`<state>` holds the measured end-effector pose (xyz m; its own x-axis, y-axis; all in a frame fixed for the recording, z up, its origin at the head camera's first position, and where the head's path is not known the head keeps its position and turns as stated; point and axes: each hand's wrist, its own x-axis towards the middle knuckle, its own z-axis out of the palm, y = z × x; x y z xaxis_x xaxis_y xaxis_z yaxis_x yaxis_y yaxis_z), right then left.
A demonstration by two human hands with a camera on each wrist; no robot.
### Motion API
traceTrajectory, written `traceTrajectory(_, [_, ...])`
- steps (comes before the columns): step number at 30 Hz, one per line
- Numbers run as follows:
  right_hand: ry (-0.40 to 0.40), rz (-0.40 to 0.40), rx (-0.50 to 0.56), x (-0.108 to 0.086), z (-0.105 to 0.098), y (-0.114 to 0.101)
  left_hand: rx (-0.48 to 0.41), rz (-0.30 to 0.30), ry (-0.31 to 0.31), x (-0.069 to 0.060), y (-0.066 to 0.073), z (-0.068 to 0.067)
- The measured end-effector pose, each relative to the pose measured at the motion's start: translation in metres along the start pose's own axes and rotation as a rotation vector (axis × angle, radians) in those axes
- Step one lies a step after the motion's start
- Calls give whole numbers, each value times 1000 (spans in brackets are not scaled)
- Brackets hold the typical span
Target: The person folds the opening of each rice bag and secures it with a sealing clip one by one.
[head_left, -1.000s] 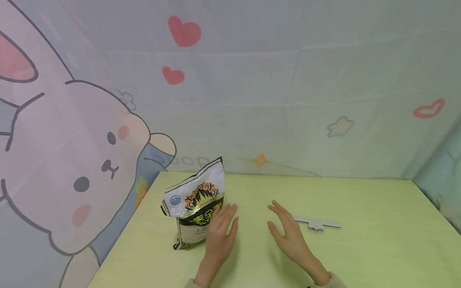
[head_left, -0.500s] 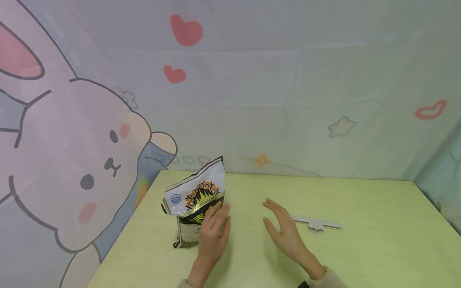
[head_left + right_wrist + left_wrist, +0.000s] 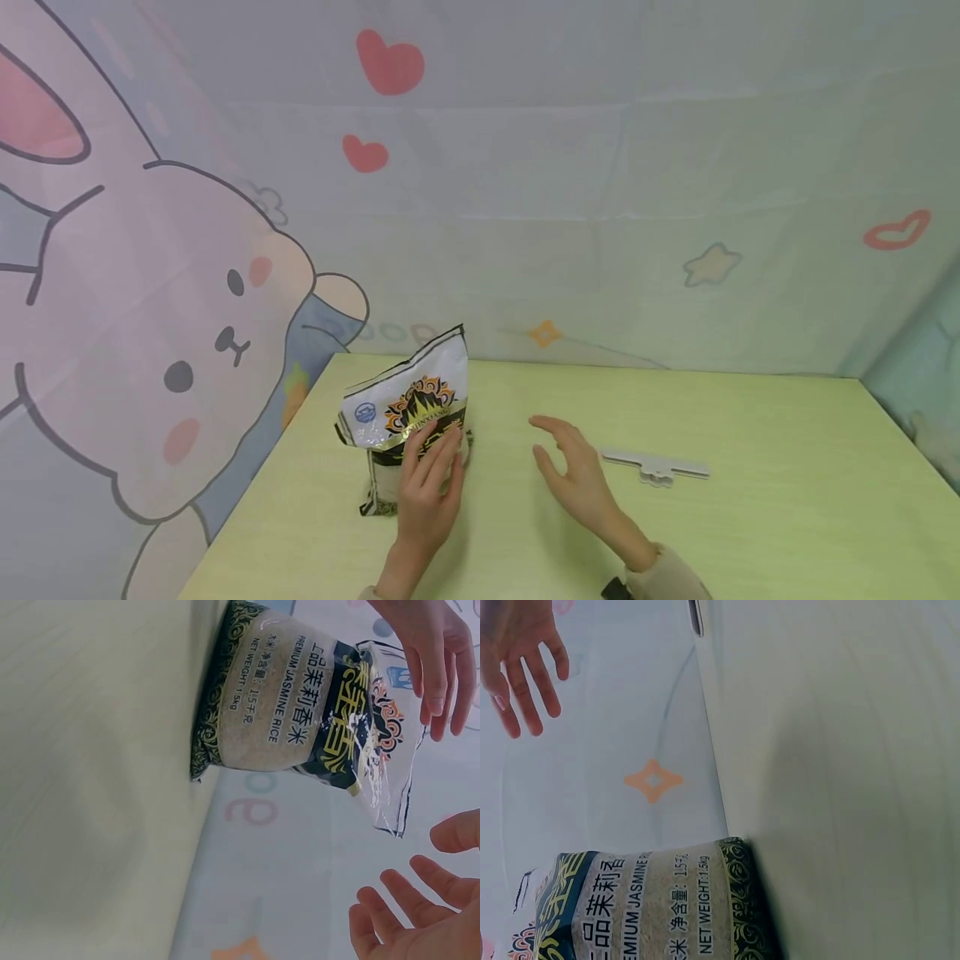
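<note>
A white and black rice bag (image 3: 420,392) stands on the left of the table, its upper part leaning over. My left hand (image 3: 426,500) is before its lower right side, fingers slightly bent; contact cannot be told. The bag's printed front (image 3: 660,907) fills the bottom of the left wrist view. From the right wrist, the bag (image 3: 277,697) shows near the left hand (image 3: 439,660). My right hand (image 3: 585,483) hovers right of the bag, fingers spread and holding nothing, as the right hand (image 3: 427,915) also shows.
A pale grey flat clip (image 3: 656,468) lies on the yellow-green table (image 3: 787,517), just right of the right hand. A printed cloth (image 3: 525,183) with a rabbit and hearts hangs behind the table.
Both hands have moved left, the left hand now covering more of the bag's front. The bag and clip have stayed put.
</note>
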<state>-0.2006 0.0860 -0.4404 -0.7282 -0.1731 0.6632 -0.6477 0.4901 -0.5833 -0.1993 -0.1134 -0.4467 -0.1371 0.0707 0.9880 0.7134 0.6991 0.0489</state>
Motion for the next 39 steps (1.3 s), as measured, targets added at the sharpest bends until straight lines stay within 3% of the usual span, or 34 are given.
traceTrajectory(8, [13,1,7,1,8,-3,33,19,14,0,-6,-6])
traceTrajectory(18, [5,-7,31,6,15,-8,129,-21,6,-2,-10,-13])
traceTrajectory(26, [25,-48,17,13,20,-12,142,-10,78,-2,-14,-14])
traceTrajectory(39, [18,-82,-26,18,28,-14,186,-78,91,-1,-24,-24])
